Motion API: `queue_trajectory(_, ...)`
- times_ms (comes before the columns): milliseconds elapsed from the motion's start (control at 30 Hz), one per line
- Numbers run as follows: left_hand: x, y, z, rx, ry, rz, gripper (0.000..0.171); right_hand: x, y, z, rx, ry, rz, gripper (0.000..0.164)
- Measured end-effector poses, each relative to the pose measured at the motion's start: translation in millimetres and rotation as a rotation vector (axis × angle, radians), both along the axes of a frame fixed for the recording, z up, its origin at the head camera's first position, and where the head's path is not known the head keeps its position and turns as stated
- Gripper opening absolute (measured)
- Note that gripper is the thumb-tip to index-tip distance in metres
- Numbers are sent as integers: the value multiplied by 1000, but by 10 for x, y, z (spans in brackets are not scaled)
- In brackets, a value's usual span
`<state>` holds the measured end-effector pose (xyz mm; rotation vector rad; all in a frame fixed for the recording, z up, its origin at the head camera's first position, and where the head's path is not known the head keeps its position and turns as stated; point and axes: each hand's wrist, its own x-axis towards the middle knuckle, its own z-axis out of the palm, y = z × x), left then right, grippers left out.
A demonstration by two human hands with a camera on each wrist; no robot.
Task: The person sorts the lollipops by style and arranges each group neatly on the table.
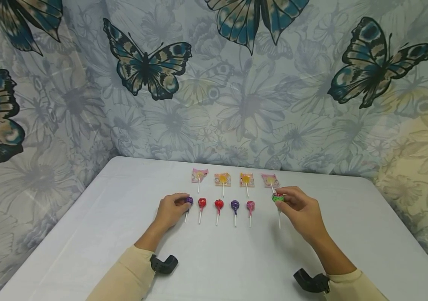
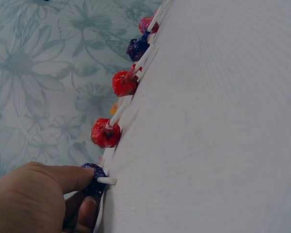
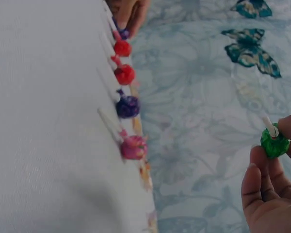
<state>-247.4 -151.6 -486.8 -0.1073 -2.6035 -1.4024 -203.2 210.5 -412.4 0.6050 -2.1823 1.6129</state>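
Observation:
In the head view my left hand (image 1: 170, 210) pinches the wrapped head of a purple lollipop (image 1: 189, 200) at the row's left end, its white stick pointing toward me. The left wrist view shows thumb and fingers around that purple head (image 2: 91, 189), low over the table. On the right, my right hand (image 1: 304, 213) grips a green-wrapped lollipop (image 1: 277, 197) by its head, stick downward. In the right wrist view this green lollipop (image 3: 275, 144) appears raised above the table. Between the hands lie two red lollipops (image 1: 219, 204), another purple one (image 1: 235, 204) and a pink one (image 1: 250, 205).
Behind them, a second row of flat lollipops in clear printed wrappers includes a yellow one (image 1: 223, 179) and a pinkish one (image 1: 270, 180) just beyond my right fingers. The white table (image 1: 214, 259) meets a butterfly-patterned wall covering (image 1: 236, 104) at back and sides.

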Motion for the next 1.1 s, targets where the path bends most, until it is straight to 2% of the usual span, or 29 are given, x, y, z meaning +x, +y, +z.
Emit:
queue_trajectory(167, -1, -1, -3, -2, 2, 5, 27, -148, 18, -103, -2, -36, -3, 29)
queue_trajectory(433, -12, 19, -20, 7, 6, 3, 26, -313, 34, -265, 46, -114, -70, 28)
queue_trajectory(633, -13, 27, -23, 6, 13, 1, 26, -364, 54, -363, 84, -166, -122, 28)
queue_trajectory(833, -14, 18, -19, -2, 8, 4, 26, -392, 60, -438, 94, -185, -125, 28)
queue_trajectory(1100, -8, -1, -6, -8, 13, 0, 26, -432, 71, -558, 189, -207, -166, 28)
